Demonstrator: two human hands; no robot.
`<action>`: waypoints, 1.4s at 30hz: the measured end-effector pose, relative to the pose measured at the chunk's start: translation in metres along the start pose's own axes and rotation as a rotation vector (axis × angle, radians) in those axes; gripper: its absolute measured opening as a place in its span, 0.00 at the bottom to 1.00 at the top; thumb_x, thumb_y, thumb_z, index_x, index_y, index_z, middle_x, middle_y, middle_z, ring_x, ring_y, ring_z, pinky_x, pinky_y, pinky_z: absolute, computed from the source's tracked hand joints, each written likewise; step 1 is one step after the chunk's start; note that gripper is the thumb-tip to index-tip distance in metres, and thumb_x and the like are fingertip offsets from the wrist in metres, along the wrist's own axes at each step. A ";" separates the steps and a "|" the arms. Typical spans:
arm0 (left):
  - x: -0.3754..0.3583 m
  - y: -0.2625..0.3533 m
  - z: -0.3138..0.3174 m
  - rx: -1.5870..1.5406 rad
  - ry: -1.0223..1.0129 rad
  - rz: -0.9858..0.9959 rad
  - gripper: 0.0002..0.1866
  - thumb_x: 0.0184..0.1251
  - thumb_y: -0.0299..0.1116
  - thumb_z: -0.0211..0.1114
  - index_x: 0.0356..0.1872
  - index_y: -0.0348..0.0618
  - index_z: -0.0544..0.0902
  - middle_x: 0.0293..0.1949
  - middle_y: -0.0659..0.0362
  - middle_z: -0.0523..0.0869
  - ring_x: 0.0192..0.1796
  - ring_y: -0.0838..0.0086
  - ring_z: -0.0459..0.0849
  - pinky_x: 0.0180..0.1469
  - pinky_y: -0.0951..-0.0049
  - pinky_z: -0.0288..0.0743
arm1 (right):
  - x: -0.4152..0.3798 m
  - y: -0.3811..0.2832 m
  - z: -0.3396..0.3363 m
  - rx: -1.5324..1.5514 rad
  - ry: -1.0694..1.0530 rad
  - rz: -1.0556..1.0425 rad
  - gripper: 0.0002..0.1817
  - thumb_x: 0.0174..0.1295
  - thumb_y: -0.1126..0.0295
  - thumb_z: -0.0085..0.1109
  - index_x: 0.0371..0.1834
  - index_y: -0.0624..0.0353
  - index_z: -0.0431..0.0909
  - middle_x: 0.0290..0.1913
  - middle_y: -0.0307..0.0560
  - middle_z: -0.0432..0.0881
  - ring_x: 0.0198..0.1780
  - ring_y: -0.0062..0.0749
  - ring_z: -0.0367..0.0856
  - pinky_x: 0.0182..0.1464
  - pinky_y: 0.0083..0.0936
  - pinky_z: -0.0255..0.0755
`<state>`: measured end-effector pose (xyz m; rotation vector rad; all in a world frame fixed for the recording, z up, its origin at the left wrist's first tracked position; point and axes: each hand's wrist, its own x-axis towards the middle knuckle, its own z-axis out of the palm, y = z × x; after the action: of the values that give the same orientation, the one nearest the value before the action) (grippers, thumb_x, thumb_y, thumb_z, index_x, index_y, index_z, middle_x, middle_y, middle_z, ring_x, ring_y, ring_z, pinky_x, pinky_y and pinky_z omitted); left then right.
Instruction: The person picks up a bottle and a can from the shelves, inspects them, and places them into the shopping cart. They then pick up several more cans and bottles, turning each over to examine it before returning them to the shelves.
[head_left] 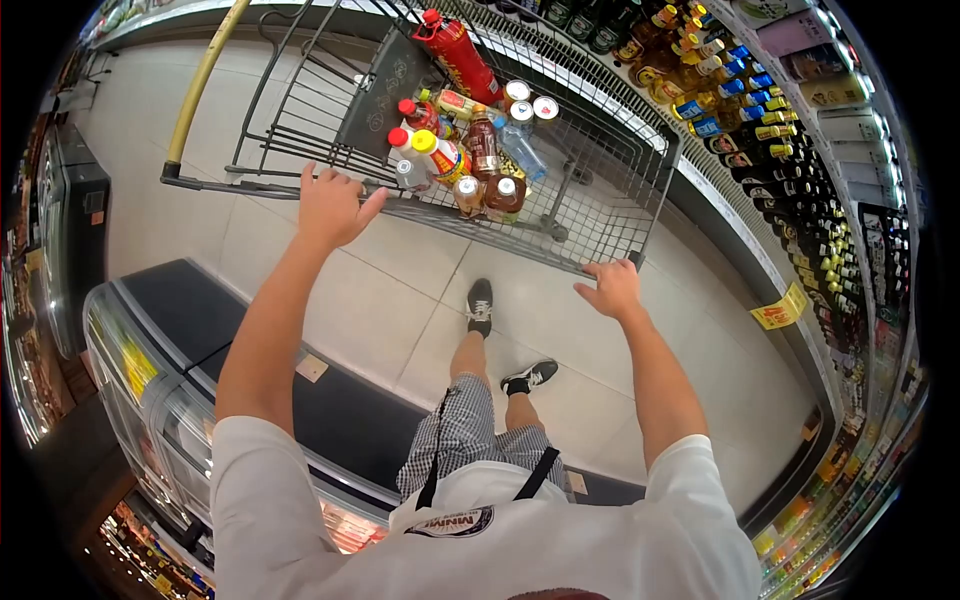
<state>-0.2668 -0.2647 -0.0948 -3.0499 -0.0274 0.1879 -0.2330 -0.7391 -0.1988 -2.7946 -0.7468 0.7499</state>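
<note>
A wire shopping cart (600, 215) stands sideways before me, its yellow handle (205, 80) at the left. My left hand (332, 207) rests on the near rim, thumb apart from the fingers. Farther right, my right hand (612, 288) touches the rim near the cart's corner, its thumb spread from the fingers. Bottles lie and stand together in the cart: a large red bottle (458, 55), a yellow-capped bottle (440, 153), a dark brown bottle (483, 145) and a clear bottle (520, 150), among several others.
Shelves of beer bottles (710, 115) run along the far and right sides, with a yellow price tag (780, 307). A chiller case (165, 400) with dark edging (345, 425) lies close behind me at the left. Pale floor tiles (385, 285) show around my shoes.
</note>
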 end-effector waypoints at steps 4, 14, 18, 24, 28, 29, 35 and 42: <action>-0.032 0.033 0.023 -0.124 0.469 0.091 0.14 0.59 0.44 0.66 0.21 0.48 0.83 0.27 0.63 0.85 0.34 0.67 0.81 0.55 0.61 0.69 | -0.044 0.012 0.026 0.068 0.001 0.017 0.22 0.57 0.51 0.65 0.50 0.50 0.84 0.38 0.43 0.87 0.49 0.39 0.81 0.67 0.38 0.60; -0.120 0.060 0.027 -0.079 0.591 0.176 0.11 0.53 0.43 0.66 0.23 0.48 0.82 0.28 0.63 0.83 0.35 0.65 0.81 0.48 0.62 0.73 | -0.140 -0.033 0.091 0.128 0.459 0.181 0.29 0.48 0.67 0.72 0.56 0.59 0.78 0.60 0.60 0.73 0.62 0.53 0.70 0.67 0.47 0.61; -0.128 0.102 0.024 -0.103 0.641 0.217 0.10 0.50 0.43 0.67 0.23 0.48 0.82 0.28 0.62 0.84 0.34 0.64 0.80 0.47 0.62 0.73 | -0.199 -0.065 0.107 0.094 0.667 0.234 0.34 0.50 0.68 0.69 0.63 0.61 0.71 0.66 0.68 0.64 0.67 0.66 0.60 0.67 0.53 0.58; -0.206 0.026 0.037 -0.055 0.763 0.217 0.12 0.50 0.45 0.67 0.22 0.49 0.81 0.27 0.62 0.83 0.31 0.64 0.80 0.45 0.62 0.73 | -0.238 -0.249 0.190 0.290 0.825 0.233 0.36 0.54 0.66 0.67 0.67 0.63 0.67 0.69 0.75 0.58 0.68 0.71 0.61 0.65 0.53 0.62; -0.236 0.025 0.034 -0.057 0.775 0.194 0.13 0.53 0.46 0.66 0.21 0.49 0.80 0.24 0.62 0.83 0.29 0.64 0.81 0.44 0.62 0.72 | -0.263 -0.300 0.221 0.500 0.544 0.275 0.32 0.58 0.60 0.65 0.64 0.62 0.70 0.68 0.70 0.64 0.62 0.65 0.72 0.61 0.46 0.71; -0.243 0.022 0.033 -0.069 0.799 0.194 0.13 0.53 0.46 0.66 0.20 0.49 0.80 0.24 0.62 0.83 0.29 0.65 0.81 0.44 0.62 0.72 | -0.267 -0.315 0.228 0.559 0.443 0.294 0.31 0.59 0.59 0.64 0.63 0.62 0.71 0.67 0.68 0.66 0.60 0.62 0.74 0.61 0.44 0.72; -0.286 0.022 -0.021 -0.177 0.752 0.304 0.14 0.57 0.48 0.67 0.24 0.49 0.84 0.27 0.62 0.85 0.34 0.65 0.82 0.49 0.60 0.70 | -0.324 -0.381 0.229 0.661 0.354 0.439 0.29 0.60 0.52 0.61 0.60 0.60 0.76 0.56 0.61 0.78 0.57 0.56 0.78 0.57 0.43 0.74; -0.388 0.013 -0.177 -0.495 0.502 0.619 0.29 0.55 0.46 0.71 0.55 0.40 0.78 0.55 0.49 0.79 0.62 0.54 0.74 0.66 0.53 0.63 | -0.420 -0.504 0.170 0.845 0.479 0.542 0.27 0.61 0.52 0.62 0.54 0.62 0.79 0.52 0.60 0.82 0.53 0.53 0.82 0.55 0.40 0.76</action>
<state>-0.6302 -0.3012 0.1259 -3.3594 1.0435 -0.6431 -0.8493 -0.5118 -0.0305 -2.2000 0.3645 0.2996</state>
